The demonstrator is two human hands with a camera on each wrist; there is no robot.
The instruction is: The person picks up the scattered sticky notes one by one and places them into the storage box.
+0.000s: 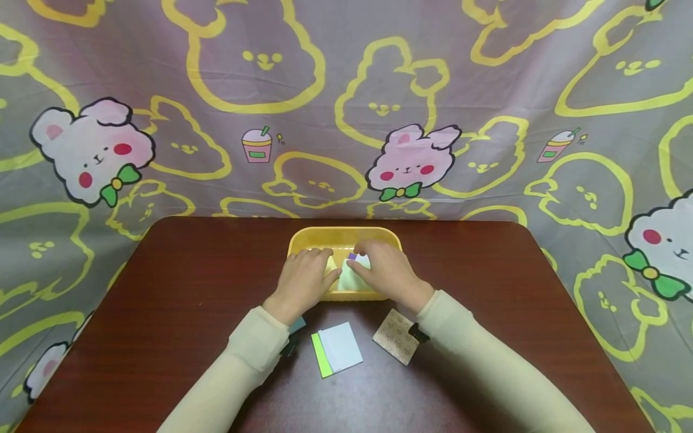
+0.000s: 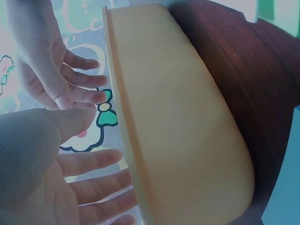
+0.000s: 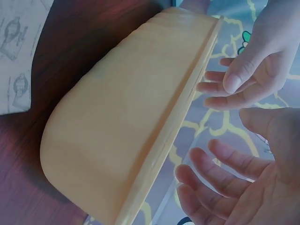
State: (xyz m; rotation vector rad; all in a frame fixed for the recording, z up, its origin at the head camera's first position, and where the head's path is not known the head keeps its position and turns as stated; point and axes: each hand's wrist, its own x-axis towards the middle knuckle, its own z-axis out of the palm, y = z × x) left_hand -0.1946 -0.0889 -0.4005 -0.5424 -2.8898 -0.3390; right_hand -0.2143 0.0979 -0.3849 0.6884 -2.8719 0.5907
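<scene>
Both hands hover over a yellow plastic basin (image 1: 357,296) at the far middle of the table. My left hand (image 1: 305,278) is above its left part, fingers relaxed and slightly spread, holding nothing. Across from it, my right hand (image 1: 391,273) hangs over the right part with loosely bent fingers, also with nothing between them. In both wrist views the fingers are above the basin's rim (image 2: 123,112). Inside the basin lie a pale green paper piece (image 1: 351,279), a small purple piece (image 1: 352,257) and a pale yellow piece (image 1: 331,264), partly hidden by the hands.
Before the basin lies a light blue square pad (image 1: 345,347) overlapping a lime green strip (image 1: 322,355). A brown patterned square (image 1: 396,338) is near the right wrist, and a teal piece (image 1: 297,325) is partly covered by the left wrist. A printed curtain (image 1: 325,132) hangs behind the table.
</scene>
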